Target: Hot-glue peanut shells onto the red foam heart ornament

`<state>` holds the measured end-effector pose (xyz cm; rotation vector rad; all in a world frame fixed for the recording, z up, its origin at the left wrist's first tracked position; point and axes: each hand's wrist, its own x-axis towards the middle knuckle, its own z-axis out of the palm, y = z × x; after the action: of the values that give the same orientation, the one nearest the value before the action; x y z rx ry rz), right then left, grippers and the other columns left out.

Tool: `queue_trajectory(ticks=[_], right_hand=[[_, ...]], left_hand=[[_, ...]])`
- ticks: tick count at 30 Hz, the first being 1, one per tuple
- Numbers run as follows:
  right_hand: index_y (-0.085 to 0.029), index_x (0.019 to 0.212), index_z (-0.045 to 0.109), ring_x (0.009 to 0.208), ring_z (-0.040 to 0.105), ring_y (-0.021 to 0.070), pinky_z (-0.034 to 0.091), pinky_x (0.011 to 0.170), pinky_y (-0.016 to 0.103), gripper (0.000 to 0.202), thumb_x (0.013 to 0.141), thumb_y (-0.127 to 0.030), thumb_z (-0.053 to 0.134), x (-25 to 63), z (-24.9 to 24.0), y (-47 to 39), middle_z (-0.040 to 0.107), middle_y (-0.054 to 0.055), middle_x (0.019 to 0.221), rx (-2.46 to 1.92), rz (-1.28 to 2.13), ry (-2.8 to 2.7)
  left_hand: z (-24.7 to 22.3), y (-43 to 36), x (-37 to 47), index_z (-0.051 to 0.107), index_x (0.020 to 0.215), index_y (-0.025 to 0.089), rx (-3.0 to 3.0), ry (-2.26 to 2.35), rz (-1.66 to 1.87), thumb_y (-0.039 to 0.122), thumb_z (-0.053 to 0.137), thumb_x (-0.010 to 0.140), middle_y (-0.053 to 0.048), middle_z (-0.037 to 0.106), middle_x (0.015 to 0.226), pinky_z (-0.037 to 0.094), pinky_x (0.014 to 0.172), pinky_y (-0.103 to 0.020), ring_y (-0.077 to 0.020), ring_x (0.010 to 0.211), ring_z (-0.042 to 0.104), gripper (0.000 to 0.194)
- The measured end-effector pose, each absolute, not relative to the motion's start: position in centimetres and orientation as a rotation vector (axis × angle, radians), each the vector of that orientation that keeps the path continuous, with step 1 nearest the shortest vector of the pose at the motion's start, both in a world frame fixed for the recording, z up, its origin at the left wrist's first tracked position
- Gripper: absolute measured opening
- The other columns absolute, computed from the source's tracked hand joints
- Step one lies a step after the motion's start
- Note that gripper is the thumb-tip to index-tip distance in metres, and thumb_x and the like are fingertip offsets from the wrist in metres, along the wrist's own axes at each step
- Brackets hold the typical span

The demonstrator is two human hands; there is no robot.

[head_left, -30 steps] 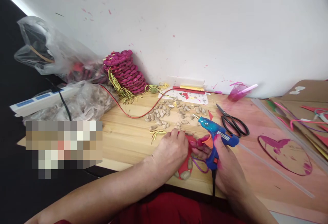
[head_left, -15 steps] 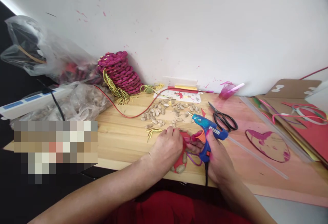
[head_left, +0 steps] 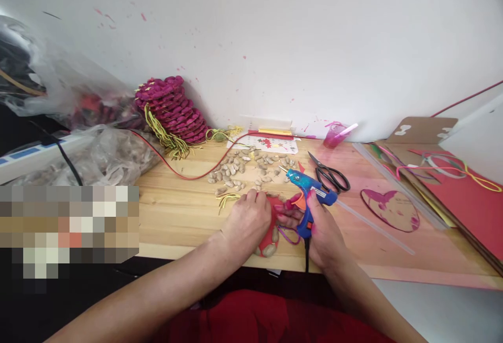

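Observation:
My right hand (head_left: 323, 228) is wrapped round the handle of a blue hot glue gun (head_left: 308, 188), whose nozzle points up and to the left. Its black cord hangs down over the table's front edge. My left hand (head_left: 249, 214) rests with curled fingers over a red heart-like piece (head_left: 268, 234) edged with peanuts; whatever the fingertips pinch is hidden behind the hand. One peanut (head_left: 269, 250) shows at the piece's lower rim. A purple cord (head_left: 288, 235) loops out beside it, under the gun. Loose peanuts (head_left: 233, 165) lie scattered just beyond my hands.
Black-handled scissors (head_left: 332, 178) lie right of the gun, near a clear glue stick (head_left: 377, 228) and a purple-stained cardboard heart (head_left: 389, 209). A magenta peanut-covered object (head_left: 173, 110) leans at the back left, beside plastic bags (head_left: 113, 154). A pink cup (head_left: 334, 134) stands by the wall.
The whole view has swung a little to the right, so things sit further left. Both hands keep nearly the same pose, the left over the red piece and the right round the glue gun.

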<state>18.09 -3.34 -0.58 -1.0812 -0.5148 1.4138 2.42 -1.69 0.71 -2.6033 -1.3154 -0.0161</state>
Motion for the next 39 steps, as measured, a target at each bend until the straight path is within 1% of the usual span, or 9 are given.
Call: queue_trajectory(ticks=[4, 15, 19, 25, 27, 30, 34, 36, 39], right_hand=[[-0.018, 0.080, 0.069, 0.081, 0.078, 0.0268, 0.064, 0.066, 0.034, 0.042, 0.073, -0.059, 0.079, 18.1, -0.5, -3.3, 0.076, 0.005, 0.073, -1.084, 1.410, -0.520], [-0.019, 0.080, 0.068, 0.077, 0.077, 0.0259, 0.064, 0.064, 0.034, 0.044, 0.071, -0.060, 0.080, 18.0, -0.3, -3.4, 0.077, 0.005, 0.075, -1.088, 1.395, -0.517], [-0.019, 0.081, 0.068, 0.075, 0.077, 0.0259, 0.064, 0.062, 0.034, 0.044, 0.073, -0.061, 0.078, 18.0, -0.3, -3.5, 0.077, 0.006, 0.075, -1.090, 1.384, -0.529], [-0.019, 0.096, 0.070, 0.072, 0.077, 0.0247, 0.063, 0.060, 0.033, 0.046, 0.078, -0.061, 0.073, 18.2, -0.4, -3.4, 0.080, 0.005, 0.082, -1.095, 1.265, -0.572], [-0.020, 0.101, 0.070, 0.073, 0.077, 0.0239, 0.062, 0.059, 0.032, 0.046, 0.079, -0.060, 0.072, 18.3, -0.4, -3.3, 0.080, 0.005, 0.089, -1.105, 1.207, -0.597], [-0.020, 0.104, 0.071, 0.077, 0.077, 0.0237, 0.062, 0.059, 0.031, 0.046, 0.080, -0.059, 0.072, 18.7, -0.5, -2.9, 0.080, 0.005, 0.097, -1.124, 1.177, -0.649], [-0.021, 0.099, 0.073, 0.086, 0.076, 0.0252, 0.062, 0.058, 0.029, 0.040, 0.079, -0.056, 0.074, 19.0, -0.5, -2.7, 0.080, 0.005, 0.099, -1.144, 1.208, -0.722], [-0.021, 0.095, 0.074, 0.087, 0.076, 0.0254, 0.061, 0.056, 0.028, 0.038, 0.079, -0.055, 0.074, 19.1, -0.5, -2.7, 0.080, 0.005, 0.098, -1.156, 1.224, -0.749], [-0.020, 0.094, 0.075, 0.083, 0.076, 0.0245, 0.061, 0.054, 0.028, 0.039, 0.078, -0.056, 0.074, 19.2, -0.4, -3.1, 0.080, 0.006, 0.097, -1.179, 1.231, -0.761]], left_hand=[[0.7, -1.7, 2.5, 0.069, 0.105, 0.006, -2.600, -1.328, -0.028, 0.007, 0.054, 0.090, -0.012, 0.066, 0.092, 0.056, 0.070, -0.033, -0.0251, 0.090, 0.064, 0.021], [0.5, -1.7, 2.4, 0.068, 0.102, 0.007, -2.582, -1.314, -0.052, 0.007, 0.056, 0.088, -0.013, 0.065, 0.091, 0.054, 0.067, -0.032, -0.0243, 0.088, 0.063, 0.019], [0.7, -1.8, 2.5, 0.069, 0.102, 0.006, -2.606, -1.319, -0.038, 0.007, 0.055, 0.089, -0.014, 0.066, 0.094, 0.055, 0.070, -0.034, -0.0256, 0.090, 0.063, 0.019], [0.8, -1.6, 1.8, 0.067, 0.108, 0.007, -2.644, -1.372, -0.075, 0.004, 0.051, 0.090, -0.013, 0.067, 0.098, 0.057, 0.076, -0.035, -0.0254, 0.095, 0.064, 0.024], [0.6, -1.7, 0.8, 0.064, 0.116, 0.008, -2.669, -1.403, -0.218, 0.003, 0.049, 0.090, -0.013, 0.067, 0.103, 0.057, 0.083, -0.037, -0.0246, 0.099, 0.063, 0.031], [0.0, -2.4, -1.2, 0.053, 0.134, 0.010, -2.685, -1.413, -0.587, -0.001, 0.043, 0.090, -0.015, 0.063, 0.122, 0.053, 0.100, -0.041, -0.0242, 0.116, 0.059, 0.046], [-0.6, -4.6, -3.3, 0.046, 0.138, 0.012, -2.700, -1.557, -0.796, 0.016, 0.051, 0.095, -0.016, 0.061, 0.126, 0.051, 0.103, -0.047, -0.0270, 0.120, 0.057, 0.043], [-0.9, -5.8, -3.7, 0.039, 0.144, 0.013, -2.737, -1.601, -0.791, 0.025, 0.063, 0.092, -0.016, 0.060, 0.128, 0.051, 0.104, -0.047, -0.0278, 0.120, 0.057, 0.059], [-1.3, -7.0, -3.4, 0.029, 0.150, 0.014, -2.790, -1.626, -0.732, 0.037, 0.078, 0.079, -0.016, 0.058, 0.133, 0.048, 0.107, -0.049, -0.0298, 0.122, 0.055, 0.089]])
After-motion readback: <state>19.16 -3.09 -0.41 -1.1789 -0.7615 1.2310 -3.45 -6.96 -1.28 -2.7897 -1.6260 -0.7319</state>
